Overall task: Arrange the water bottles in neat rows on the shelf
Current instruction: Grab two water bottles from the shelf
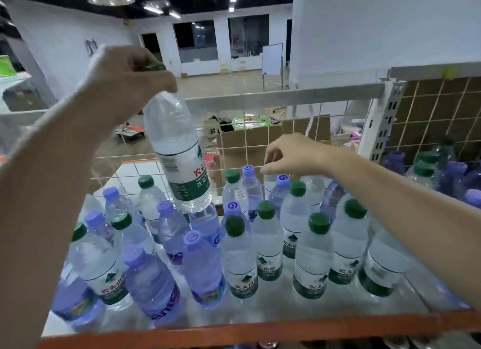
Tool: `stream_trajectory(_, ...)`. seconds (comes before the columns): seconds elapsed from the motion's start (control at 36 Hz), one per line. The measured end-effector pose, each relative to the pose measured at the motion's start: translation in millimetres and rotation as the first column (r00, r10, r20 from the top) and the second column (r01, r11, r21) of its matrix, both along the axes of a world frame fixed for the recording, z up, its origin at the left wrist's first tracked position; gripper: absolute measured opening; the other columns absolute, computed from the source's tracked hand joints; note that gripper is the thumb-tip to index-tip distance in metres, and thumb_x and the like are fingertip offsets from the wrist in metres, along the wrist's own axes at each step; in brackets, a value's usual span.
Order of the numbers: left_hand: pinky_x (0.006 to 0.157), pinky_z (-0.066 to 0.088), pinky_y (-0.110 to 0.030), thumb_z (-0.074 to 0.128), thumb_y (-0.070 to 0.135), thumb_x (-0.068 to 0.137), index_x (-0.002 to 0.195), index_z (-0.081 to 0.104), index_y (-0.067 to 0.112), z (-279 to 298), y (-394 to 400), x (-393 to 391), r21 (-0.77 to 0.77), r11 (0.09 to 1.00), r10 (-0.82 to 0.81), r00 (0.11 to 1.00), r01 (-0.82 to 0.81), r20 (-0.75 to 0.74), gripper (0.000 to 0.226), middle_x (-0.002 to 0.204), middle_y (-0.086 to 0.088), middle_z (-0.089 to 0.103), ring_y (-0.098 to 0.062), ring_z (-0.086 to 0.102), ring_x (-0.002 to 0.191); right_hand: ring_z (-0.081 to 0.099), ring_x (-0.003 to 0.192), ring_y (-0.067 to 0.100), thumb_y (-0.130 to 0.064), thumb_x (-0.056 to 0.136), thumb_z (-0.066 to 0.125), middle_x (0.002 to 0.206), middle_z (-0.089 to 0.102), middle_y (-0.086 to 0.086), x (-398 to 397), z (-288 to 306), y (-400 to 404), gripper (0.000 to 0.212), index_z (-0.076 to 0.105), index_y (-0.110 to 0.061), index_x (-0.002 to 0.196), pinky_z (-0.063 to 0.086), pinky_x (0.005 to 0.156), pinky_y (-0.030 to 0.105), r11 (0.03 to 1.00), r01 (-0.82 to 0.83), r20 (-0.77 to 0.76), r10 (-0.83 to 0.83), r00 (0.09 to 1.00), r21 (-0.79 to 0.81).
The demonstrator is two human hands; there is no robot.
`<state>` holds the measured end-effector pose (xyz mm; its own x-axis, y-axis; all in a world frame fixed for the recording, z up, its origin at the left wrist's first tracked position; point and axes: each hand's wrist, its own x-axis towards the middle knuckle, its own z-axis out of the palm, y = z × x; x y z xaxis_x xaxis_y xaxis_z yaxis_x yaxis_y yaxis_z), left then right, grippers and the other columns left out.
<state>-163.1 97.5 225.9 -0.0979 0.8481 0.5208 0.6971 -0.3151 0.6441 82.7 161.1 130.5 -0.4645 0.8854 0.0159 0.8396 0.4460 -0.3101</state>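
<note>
Green-capped bottle (179, 150) hangs tilted from the left hand (125, 80), fingers curled round its neck, above the shelf (234, 330); right hand (291, 154) pinches a cap in the back row; standing bottles (239, 257) crowd below

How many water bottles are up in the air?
1. The left hand holds the green-label bottle by its cap, tilted above the shelf. The right hand reaches a back-row bottle top; its fingers hide whether anything is lifted.
</note>
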Motion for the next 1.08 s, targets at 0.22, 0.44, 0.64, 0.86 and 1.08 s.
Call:
stream_trajectory(0.22, 0.072, 0.059, -0.042, 0.078, 0.025, 0.072, 0.071, 0.064, 0.025, -40.4, 12.0, -14.9, -0.131, 0.991, 0.003, 0.998, -0.011, -0.060, 0.014, 0.079, -0.003, 0.064, -0.024, 0.062, 0.070, 0.063, 0.095, 0.016, -0.044, 0.083, 0.073, 0.103, 0.065, -0.005, -67.4, -25.7, 4.3, 0.039, 0.068, -0.019, 0.112, 0.051, 0.076, 0.027, 0.968, -0.150, 0.115, 0.175, 0.978, -0.201)
stream_trajectory(0.44, 0.046, 0.042, -0.023, 0.074, 0.027, 0.076, 0.072, 0.061, 0.024, -80.7, 19.7, -7.5, -0.247, 0.968, -0.099, 0.959, 0.031, -0.267, 0.013, 0.065, 0.005, 0.056, -0.014, 0.051, 0.057, 0.068, 0.092, 0.023, -0.037, 0.083, 0.073, 0.105, 0.067, 0.003, -91.9, -59.1, 20.0, 0.035, 0.065, -0.015, 0.109, 0.055, 0.072, 0.031, 0.957, -0.136, 0.260, 0.204, 0.944, -0.257)
stream_trajectory(0.64, 0.052, 0.037, -0.024, 0.074, 0.030, 0.075, 0.067, 0.054, 0.029, -109.4, 27.5, -8.9, -0.368, 0.930, -0.169, 0.911, 0.021, -0.375, 0.021, 0.067, 0.008, 0.056, -0.013, 0.047, 0.058, 0.061, 0.055, 0.024, -0.032, 0.086, 0.072, 0.059, 0.062, 0.005, -93.8, -61.3, 20.4, 0.030, 0.055, -0.009, 0.077, 0.053, 0.057, 0.027, 0.951, -0.099, 0.285, 0.186, 0.940, -0.294)
stream_trajectory(0.86, 0.053, 0.041, -0.026, 0.076, 0.031, 0.074, 0.081, 0.061, 0.015, -142.3, 35.1, -2.0, -0.531, 0.847, -0.253, 0.864, -0.020, -0.436, 0.023, 0.071, 0.001, 0.058, -0.008, 0.047, 0.054, 0.061, 0.051, 0.020, -0.027, 0.085, 0.071, 0.046, 0.058, -0.002, -87.0, -64.8, 25.5, 0.033, 0.049, -0.015, 0.065, 0.053, 0.058, 0.029, 0.942, -0.115, 0.206, 0.186, 0.961, -0.314)
stream_trajectory(1.08, 0.050, 0.039, -0.025, 0.074, 0.025, 0.077, 0.084, 0.056, 0.015, -153.8, 33.7, -4.7, -0.590, 0.805, -0.245, 0.870, -0.063, -0.427, 0.022, 0.072, -0.001, 0.056, -0.011, 0.047, 0.053, 0.058, 0.053, 0.022, -0.030, 0.085, 0.070, 0.057, 0.058, 0.003, -88.6, -72.1, 27.9, 0.032, 0.047, -0.012, 0.070, 0.049, 0.055, 0.029, 0.949, -0.142, 0.198, 0.202, 0.959, -0.280)
